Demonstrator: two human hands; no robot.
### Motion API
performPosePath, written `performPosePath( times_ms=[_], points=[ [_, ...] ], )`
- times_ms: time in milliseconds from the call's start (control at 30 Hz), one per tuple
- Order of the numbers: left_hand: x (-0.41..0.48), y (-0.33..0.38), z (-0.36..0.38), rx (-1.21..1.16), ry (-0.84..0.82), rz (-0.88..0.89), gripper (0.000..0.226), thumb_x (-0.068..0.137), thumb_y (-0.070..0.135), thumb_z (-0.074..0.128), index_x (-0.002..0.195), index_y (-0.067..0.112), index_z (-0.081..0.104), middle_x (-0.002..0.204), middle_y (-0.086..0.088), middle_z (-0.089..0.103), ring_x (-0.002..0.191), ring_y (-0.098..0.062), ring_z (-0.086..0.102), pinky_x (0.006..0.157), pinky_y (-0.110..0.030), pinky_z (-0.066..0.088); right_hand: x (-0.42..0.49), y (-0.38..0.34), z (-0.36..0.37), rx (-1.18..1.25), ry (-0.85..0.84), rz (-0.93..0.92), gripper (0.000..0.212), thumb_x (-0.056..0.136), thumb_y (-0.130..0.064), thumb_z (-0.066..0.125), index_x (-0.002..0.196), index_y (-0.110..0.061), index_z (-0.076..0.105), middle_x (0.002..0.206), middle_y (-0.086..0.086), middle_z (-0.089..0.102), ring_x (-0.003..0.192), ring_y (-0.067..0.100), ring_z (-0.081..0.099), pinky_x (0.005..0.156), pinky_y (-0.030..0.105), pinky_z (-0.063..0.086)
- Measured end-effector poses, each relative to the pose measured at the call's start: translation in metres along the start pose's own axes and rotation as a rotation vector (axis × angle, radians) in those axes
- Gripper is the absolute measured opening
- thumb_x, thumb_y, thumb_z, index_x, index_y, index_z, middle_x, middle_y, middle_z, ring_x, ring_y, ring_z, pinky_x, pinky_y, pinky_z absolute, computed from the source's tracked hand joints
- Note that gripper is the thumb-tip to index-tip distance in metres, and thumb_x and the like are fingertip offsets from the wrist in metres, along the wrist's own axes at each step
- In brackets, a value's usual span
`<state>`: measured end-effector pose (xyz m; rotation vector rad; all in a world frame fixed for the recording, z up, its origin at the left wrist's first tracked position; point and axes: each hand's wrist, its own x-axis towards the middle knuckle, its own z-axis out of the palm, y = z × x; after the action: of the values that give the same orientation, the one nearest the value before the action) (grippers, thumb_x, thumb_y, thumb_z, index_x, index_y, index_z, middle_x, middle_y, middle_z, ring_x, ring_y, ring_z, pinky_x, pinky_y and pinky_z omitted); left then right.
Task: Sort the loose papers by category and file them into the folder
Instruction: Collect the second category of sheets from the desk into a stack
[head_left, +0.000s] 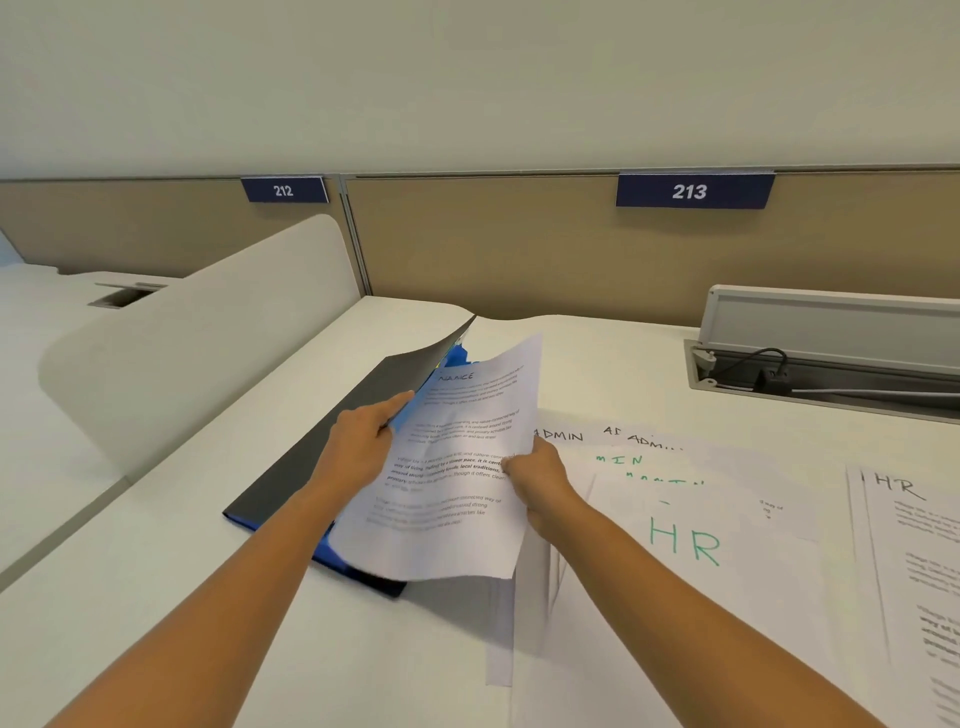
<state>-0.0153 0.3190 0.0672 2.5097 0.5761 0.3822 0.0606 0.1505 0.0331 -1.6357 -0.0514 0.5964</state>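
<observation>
A dark folder (332, 431) with a blue inside lies on the white desk, its front cover lifted. My left hand (363, 441) grips the cover's edge and holds it up. My right hand (540, 480) pinches the right edge of a printed sheet (457, 467) headed "…NANCE", held tilted over the open folder. More loose papers lie to the right: sheets marked "ADMIN" (623, 441), a sheet with a green "HR" (685, 545), and a printed pile headed "HR" (914, 545).
A beige partition with number plates 212 (284, 190) and 213 (691, 191) runs behind the desk. A rounded white divider (208, 332) stands at the left. An open cable tray (831, 374) with a plug and cords sits at the back right.
</observation>
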Motion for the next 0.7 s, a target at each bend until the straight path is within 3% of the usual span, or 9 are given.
performPosePath(
  times_ms=[133, 267, 367, 533, 700],
  points=[
    [0.003, -0.008, -0.001, -0.008, 0.008, -0.001, 0.050, 0.094, 0.000, 0.040, 0.137, 0.024, 0.043, 0.089, -0.013, 0.064, 0.055, -0.014, 0.041, 0.062, -0.023, 0.041, 0.003, -0.009, 0.006, 0.043, 0.054, 0.024, 0.021, 0.090, -0.003, 0.040, 0.102, -0.019, 0.048, 0.106, 0.006, 0.060, 0.099, 0.030, 0.059, 0.089, 0.043, 0.052],
    [0.004, -0.012, 0.000, -0.020, 0.003, 0.009, 0.050, 0.094, 0.001, 0.041, 0.138, 0.026, 0.042, 0.091, -0.002, 0.053, 0.068, -0.020, 0.052, 0.068, -0.027, 0.046, -0.003, -0.004, 0.027, 0.157, -0.028, 0.046, 0.026, 0.091, -0.004, 0.041, 0.111, -0.017, 0.051, 0.105, 0.003, 0.061, 0.099, 0.026, 0.060, 0.088, 0.040, 0.053],
    [0.003, -0.013, -0.001, -0.004, 0.004, 0.028, 0.049, 0.094, 0.001, 0.042, 0.138, 0.025, 0.042, 0.093, 0.003, 0.051, 0.071, -0.021, 0.053, 0.065, -0.020, 0.044, -0.007, -0.004, 0.037, 0.178, -0.128, 0.056, 0.025, 0.093, -0.004, 0.039, 0.107, -0.021, 0.051, 0.104, 0.002, 0.062, 0.102, 0.025, 0.061, 0.088, 0.039, 0.053],
    [0.002, -0.012, -0.002, 0.032, 0.000, 0.026, 0.049, 0.095, 0.003, 0.041, 0.139, 0.025, 0.041, 0.095, -0.005, 0.059, 0.059, -0.016, 0.046, 0.058, -0.019, 0.041, -0.012, -0.007, 0.028, 0.029, -0.167, 0.071, 0.018, 0.093, -0.010, 0.040, 0.107, -0.018, 0.050, 0.105, 0.006, 0.064, 0.085, 0.021, 0.064, 0.059, 0.029, 0.054],
    [-0.002, -0.008, -0.002, 0.027, 0.007, 0.037, 0.048, 0.095, 0.001, 0.040, 0.138, 0.022, 0.042, 0.083, -0.004, 0.060, 0.051, -0.011, 0.040, 0.058, -0.021, 0.041, -0.011, 0.001, 0.020, -0.032, -0.072, -0.024, 0.018, 0.089, -0.003, 0.045, 0.097, -0.013, 0.056, 0.103, 0.005, 0.065, 0.091, 0.026, 0.065, 0.077, 0.038, 0.058]
  ],
)
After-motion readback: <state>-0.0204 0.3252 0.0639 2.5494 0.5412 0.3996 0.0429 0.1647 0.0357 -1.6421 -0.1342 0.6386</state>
